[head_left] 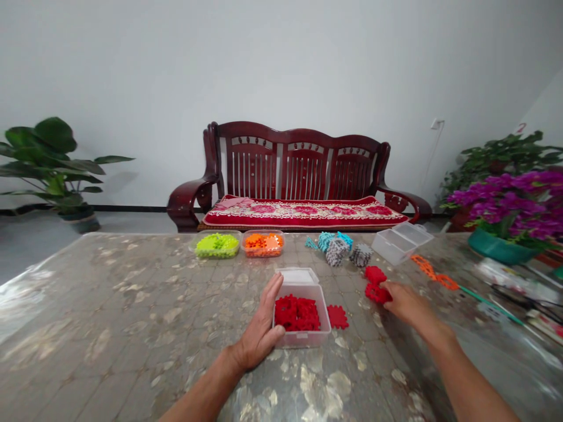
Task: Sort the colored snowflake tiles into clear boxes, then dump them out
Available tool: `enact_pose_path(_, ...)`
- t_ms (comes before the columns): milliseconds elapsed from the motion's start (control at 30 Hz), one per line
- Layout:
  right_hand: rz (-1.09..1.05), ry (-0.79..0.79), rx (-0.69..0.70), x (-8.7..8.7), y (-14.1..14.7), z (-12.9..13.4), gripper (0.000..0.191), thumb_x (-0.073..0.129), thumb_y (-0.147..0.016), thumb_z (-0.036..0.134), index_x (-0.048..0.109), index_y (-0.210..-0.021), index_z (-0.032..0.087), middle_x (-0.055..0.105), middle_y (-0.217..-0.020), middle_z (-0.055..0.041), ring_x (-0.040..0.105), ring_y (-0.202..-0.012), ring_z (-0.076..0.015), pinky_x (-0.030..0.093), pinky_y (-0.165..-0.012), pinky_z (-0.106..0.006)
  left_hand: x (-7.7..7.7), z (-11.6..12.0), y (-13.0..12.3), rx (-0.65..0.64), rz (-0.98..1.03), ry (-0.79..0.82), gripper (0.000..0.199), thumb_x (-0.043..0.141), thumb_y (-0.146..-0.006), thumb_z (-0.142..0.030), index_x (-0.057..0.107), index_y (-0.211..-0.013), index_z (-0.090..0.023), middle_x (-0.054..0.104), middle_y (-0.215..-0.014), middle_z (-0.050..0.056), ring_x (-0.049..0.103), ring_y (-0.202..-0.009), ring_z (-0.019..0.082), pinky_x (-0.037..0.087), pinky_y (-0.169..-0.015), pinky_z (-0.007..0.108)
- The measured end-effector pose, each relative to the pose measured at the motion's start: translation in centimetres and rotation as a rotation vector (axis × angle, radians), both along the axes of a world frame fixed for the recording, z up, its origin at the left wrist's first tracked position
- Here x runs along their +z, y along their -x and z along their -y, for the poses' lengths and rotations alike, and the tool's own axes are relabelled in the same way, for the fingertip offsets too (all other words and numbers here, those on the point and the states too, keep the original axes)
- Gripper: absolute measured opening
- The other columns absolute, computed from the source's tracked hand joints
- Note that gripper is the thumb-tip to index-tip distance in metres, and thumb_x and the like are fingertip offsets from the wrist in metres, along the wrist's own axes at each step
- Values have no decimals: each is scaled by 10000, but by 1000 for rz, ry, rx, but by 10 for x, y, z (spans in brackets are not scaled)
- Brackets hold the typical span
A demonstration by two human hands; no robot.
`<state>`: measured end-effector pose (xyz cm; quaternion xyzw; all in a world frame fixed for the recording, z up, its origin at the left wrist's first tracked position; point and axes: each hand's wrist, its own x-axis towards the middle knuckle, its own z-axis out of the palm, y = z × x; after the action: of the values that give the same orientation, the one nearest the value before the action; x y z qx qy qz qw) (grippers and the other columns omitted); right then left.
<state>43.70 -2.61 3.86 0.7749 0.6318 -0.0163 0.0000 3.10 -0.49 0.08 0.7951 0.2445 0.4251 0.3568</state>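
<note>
A clear plastic box [326,328] with its lid flipped back holds a heap of red interlocking plastic pieces [297,313]. My left hand [263,328] rests along the left side of this box, fingers stretched out and thumb at its front corner. Just right of the box, a flat red square piece [338,317] lies on the table. Farther right, my right hand [407,302] pinches red interlocking pieces [376,292], its fingertips partly hidden. Touching or close behind these is another red bunch [375,274].
Tubs of lime-green pieces [217,245] and orange pieces [263,244] stand at the back. Blue pieces [326,241] and grey stacks [337,251] lie beside an open clear box [393,245]. Orange linked pieces [428,269] and a purple-flowered pot [501,245] are at the right.
</note>
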Motion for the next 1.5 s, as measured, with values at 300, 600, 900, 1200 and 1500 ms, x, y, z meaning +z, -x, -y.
enact_pose_path(300, 21, 73, 34, 3, 11, -8, 351, 597, -728, 127, 714, -1056, 167, 695, -1138, -149, 630, -1089, -315, 437, -882, -358, -1, -2, -1, 15, -8, -9, 895, 383, -909, -737, 69, -1591, -249, 72, -1664, 121, 89, -1518, 384, 88, -1225, 577)
enact_pose_path(600, -14, 74, 12, -3, 7, -14, 336, 691, -683, 245, 723, -1014, 188, 707, -1074, -122, 639, -1034, -285, 440, -877, -340, 2, -2, -1, 22, -30, -13, 823, 399, -945, -661, 87, -1590, -257, 97, -1659, 119, 93, -1516, 384, 90, -1221, 591)
enact_pose_path(900, -396, -78, 252, 47, 81, 1, 466, 672, -723, 290, 666, -1181, 208, 659, -1166, -88, 613, -1056, -237, 460, -912, -330, 0, -1, -1, 25, -36, -26, 816, 395, -945, -665, 98, -1587, -258, 104, -1657, 117, 99, -1517, 373, 93, -1223, 583)
enact_pose_path(1200, -274, -17, 583, 82, 179, 4, 319, 675, -733, 167, 686, -1051, 197, 621, -1022, -57, 550, -1020, -229, 412, -890, -320, -1, -2, -2, 30, -18, -30, 816, 396, -946, -663, 96, -1587, -257, 93, -1660, 112, 91, -1519, 367, 87, -1227, 572)
enact_pose_path(1500, -174, -31, 621, 70, 186, 8, 241, 635, -800, 157, 693, -1027, 216, 599, -1044, -61, 504, -1025, -238, 376, -892, -351, -3, -2, -2, 43, -22, -53, 824, 376, -943, -675, 93, -1588, -246, 93, -1658, 115, 106, -1517, 366, 102, -1229, 561)
